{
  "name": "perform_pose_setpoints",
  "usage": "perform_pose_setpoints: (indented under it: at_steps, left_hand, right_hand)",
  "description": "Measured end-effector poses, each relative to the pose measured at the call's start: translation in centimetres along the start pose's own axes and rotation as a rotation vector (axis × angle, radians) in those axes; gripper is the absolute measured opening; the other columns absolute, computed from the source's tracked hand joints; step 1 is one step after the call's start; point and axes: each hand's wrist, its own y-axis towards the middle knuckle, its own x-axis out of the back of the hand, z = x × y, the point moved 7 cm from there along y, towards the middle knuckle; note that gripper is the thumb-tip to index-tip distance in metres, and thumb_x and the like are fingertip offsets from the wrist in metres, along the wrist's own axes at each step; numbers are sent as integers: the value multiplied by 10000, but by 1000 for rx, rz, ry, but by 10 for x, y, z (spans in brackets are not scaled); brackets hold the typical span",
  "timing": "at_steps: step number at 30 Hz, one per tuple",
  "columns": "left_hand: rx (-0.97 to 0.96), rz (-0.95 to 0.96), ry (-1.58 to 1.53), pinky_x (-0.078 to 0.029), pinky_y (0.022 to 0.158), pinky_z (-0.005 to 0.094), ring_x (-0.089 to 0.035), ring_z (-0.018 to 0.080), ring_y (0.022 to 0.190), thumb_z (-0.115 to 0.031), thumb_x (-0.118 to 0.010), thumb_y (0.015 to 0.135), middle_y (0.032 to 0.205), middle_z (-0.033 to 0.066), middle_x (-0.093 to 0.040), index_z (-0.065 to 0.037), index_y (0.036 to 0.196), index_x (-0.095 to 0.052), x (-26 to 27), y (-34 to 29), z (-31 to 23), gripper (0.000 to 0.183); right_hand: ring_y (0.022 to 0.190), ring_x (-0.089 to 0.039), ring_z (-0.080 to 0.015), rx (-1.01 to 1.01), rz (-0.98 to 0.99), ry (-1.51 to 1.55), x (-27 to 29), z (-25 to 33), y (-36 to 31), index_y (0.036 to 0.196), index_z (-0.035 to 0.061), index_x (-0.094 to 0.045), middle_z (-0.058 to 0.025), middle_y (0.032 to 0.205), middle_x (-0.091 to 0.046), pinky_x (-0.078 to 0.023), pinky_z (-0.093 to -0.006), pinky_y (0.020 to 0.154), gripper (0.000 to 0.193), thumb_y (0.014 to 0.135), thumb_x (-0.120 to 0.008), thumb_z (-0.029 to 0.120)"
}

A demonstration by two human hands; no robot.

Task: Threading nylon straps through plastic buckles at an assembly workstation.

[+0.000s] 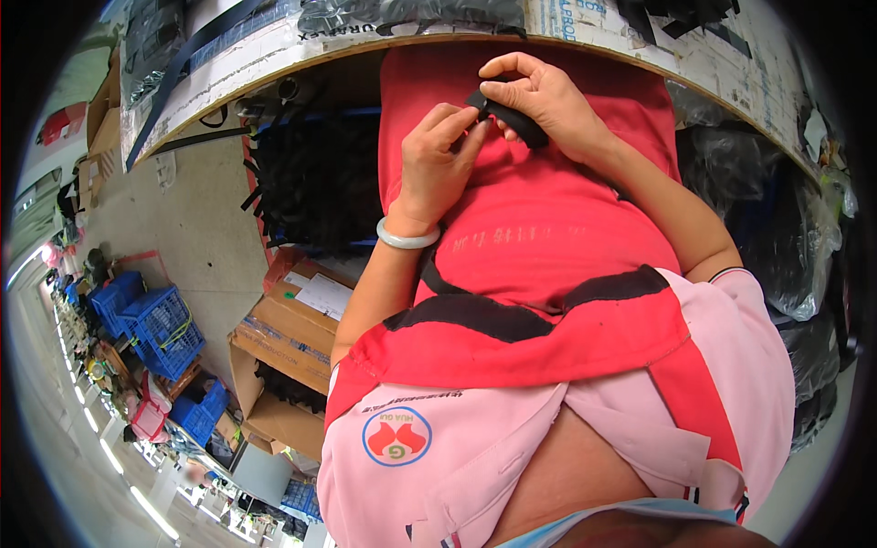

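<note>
Black piece (524,128) — pinched by both hands (437,157) | table edge (365,48) just beyond | floor (203,228) leftward

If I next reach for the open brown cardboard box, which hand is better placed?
Probably your left hand: the box is on that side. Your right hand is farther away, gripping the narrow black strap-like piece, while the left is only at its end.

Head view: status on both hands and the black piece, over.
Right hand holding black piece over red apron. Left hand pinching at its left end. Table edge just beyond; nothing seen blocking.
</note>
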Motion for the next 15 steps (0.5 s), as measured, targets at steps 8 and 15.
perform_pose_setpoints:
  at_steps: [8, 15]
  left_hand:
    - [730, -66, -888, -447, 521, 213, -583, 132, 576, -99, -625, 911, 792, 96, -654, 37, 1051, -644, -19, -17, 43, 195]
    - [645, -90, -850, -463, 479, 215, -642, 140, 638, -151, -576, 956, 810, 133, -688, 55, 1028, -659, -16, 0, 36, 234]
  right_hand:
    - [713, -587, -49, -132, 137, 35, 7, -20, 7, 1000, 40, -644, -7, 832, -623, -469, -187, 634, 207, 918, -647, 231]
    - [628, -529, -38, 535, 5, -143, -10, 45, -22, 967, 33, -652, 21, 788, -608, -423, -183, 548, 117, 895, -672, 123]
